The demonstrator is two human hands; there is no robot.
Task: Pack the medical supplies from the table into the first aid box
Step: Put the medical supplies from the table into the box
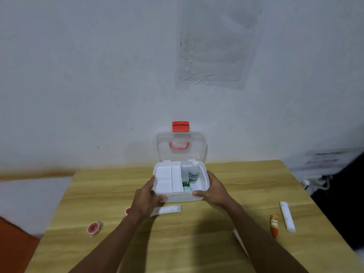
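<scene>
The white first aid box (204,175) stands open at the far middle of the wooden table (197,233), its clear lid (199,144) with red latch upright. Inside are a white divided tray (167,178) on the left, and a white bottle (193,174) and a green packet (186,186) on the right. My left hand (146,198) grips the box's left front corner; my right hand (213,189) grips its right front side. On the table lie a white bandage roll (167,210), a red-cored tape roll (95,227), another red item (128,210) partly behind my left wrist, an orange tube (274,225) and a white wrapped roll (287,216).
A thin white strip (239,240) lies beside my right forearm. The wall rises directly behind the box. Cables and a dark object (344,194) sit off the table's right edge; an orange surface (15,249) lies low at the left.
</scene>
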